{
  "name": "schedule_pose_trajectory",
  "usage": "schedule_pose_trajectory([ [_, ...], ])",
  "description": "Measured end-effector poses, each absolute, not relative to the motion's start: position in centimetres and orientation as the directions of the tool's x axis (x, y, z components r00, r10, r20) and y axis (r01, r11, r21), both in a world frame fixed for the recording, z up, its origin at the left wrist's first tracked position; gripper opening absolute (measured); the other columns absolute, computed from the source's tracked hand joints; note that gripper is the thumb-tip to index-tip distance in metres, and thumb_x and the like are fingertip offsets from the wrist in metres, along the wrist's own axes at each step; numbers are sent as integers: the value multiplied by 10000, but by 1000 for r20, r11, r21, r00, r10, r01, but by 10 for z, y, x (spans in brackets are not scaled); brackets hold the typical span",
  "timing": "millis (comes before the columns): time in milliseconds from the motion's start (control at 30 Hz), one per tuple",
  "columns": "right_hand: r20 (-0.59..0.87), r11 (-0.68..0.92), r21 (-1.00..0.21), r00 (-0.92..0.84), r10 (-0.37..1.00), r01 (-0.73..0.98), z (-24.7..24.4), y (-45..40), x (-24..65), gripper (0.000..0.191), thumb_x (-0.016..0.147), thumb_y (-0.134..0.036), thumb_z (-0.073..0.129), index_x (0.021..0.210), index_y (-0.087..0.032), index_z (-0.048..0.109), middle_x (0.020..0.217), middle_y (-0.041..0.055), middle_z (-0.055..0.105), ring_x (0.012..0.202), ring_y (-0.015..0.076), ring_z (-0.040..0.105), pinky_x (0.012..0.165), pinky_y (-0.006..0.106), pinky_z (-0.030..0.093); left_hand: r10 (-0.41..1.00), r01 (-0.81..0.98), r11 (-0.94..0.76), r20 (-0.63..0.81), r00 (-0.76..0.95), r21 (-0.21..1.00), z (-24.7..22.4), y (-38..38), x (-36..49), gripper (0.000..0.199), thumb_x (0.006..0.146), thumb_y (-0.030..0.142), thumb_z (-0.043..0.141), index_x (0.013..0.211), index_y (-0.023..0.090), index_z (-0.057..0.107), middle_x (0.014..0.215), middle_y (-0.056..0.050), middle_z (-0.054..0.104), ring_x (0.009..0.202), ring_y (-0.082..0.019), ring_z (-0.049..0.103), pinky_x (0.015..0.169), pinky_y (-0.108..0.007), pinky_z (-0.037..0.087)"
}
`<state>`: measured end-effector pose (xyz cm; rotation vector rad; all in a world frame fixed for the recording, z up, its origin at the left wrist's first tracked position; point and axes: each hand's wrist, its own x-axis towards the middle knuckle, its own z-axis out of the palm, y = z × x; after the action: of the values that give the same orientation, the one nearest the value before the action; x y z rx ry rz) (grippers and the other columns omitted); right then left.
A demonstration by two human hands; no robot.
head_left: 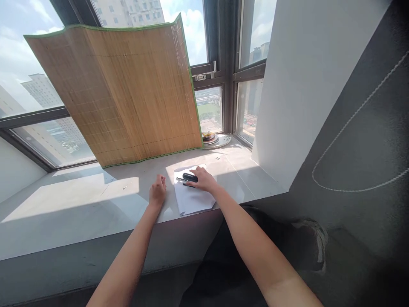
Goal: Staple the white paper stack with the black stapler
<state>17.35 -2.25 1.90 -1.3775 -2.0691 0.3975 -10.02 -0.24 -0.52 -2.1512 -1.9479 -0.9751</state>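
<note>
White paper [193,200] lies on the window sill near its front edge. On the paper rests a black stapler [189,177], with a silver metal part pointing left. My right hand [203,179] is closed around the right end of the stapler, its fingers over the top. Left of the paper, my left hand [157,190] rests on the sill, curled with the fingers folded in. Whether it holds something small is hidden.
A bamboo mat [137,94] with green edging leans against the windows. Behind its right corner are stacked plates [214,140]. Small bits [217,158] lie on the sill [79,213]. A beaded cord [341,128] hangs at right.
</note>
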Motion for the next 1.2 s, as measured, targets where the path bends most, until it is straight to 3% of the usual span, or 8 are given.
schedule_pose_trajectory([
  [67, 284, 419, -500, -314, 906, 758, 19, -27, 164, 535, 879, -435, 808, 1341, -235, 629, 1232, 93, 666, 1187, 259, 593, 885, 302, 452, 859, 901, -265, 508, 60, 343, -6, -2, -101, 302, 1104, 319, 362, 1136, 195, 636, 976, -117, 729, 848, -266, 692, 741, -343, 473],
  [233, 225, 335, -470, -256, 940, 817, 18, -25, 152, 300, 899, -226, 720, 1191, -254, 656, 1106, 53, 743, 967, 224, 668, 712, 268, 400, 782, 805, -476, 589, 203, 354, -8, 0, -105, 310, 1092, 302, 361, 1116, 197, 651, 1155, -133, 699, 1040, -260, 671, 866, -355, 519],
  [367, 255, 384, -450, -296, 921, 806, 18, -25, 152, 301, 858, -207, 718, 1149, -269, 680, 1125, 40, 753, 961, 223, 674, 678, 265, 375, 762, 756, -540, 597, 252, 370, -9, 0, -107, 324, 1096, 300, 349, 1165, 181, 643, 1154, -119, 666, 1050, -238, 652, 908, -352, 522],
  [567, 243, 382, -428, -303, 922, 819, 20, -28, 153, 312, 855, -199, 707, 1159, -267, 686, 1119, 44, 758, 958, 224, 676, 684, 270, 385, 774, 706, -594, 513, 371, 386, -6, -2, -104, 303, 1069, 327, 452, 1112, 205, 726, 1046, -74, 702, 943, -209, 672, 850, -312, 528],
  [767, 325, 471, -332, -370, 870, 817, 24, -30, 153, 266, 857, -169, 700, 1106, -260, 696, 1093, 49, 755, 1016, 239, 664, 769, 295, 411, 781, 695, -587, 517, 350, 416, -5, -2, -106, 280, 1026, 384, 573, 1127, 229, 783, 990, -59, 738, 810, -186, 661, 784, -306, 522],
  [1033, 336, 465, -336, -357, 872, 819, 25, -32, 151, 289, 863, -195, 706, 1143, -267, 708, 1103, 54, 751, 1015, 246, 663, 786, 307, 424, 738, 697, -635, 528, 420, 334, -2, 1, -101, 147, 969, 231, 643, 1003, 241, 786, 957, -70, 672, 969, -241, 636, 928, -408, 538],
  [1200, 334, 484, -326, -380, 862, 812, 28, -34, 148, 298, 870, -194, 704, 1158, -267, 708, 1111, 54, 754, 1019, 248, 662, 782, 308, 420, 686, 673, -686, 554, 472, 277, -5, 3, -100, 119, 939, 188, 705, 1009, 248, 779, 960, -60, 625, 955, -233, 633, 897, -395, 551],
])
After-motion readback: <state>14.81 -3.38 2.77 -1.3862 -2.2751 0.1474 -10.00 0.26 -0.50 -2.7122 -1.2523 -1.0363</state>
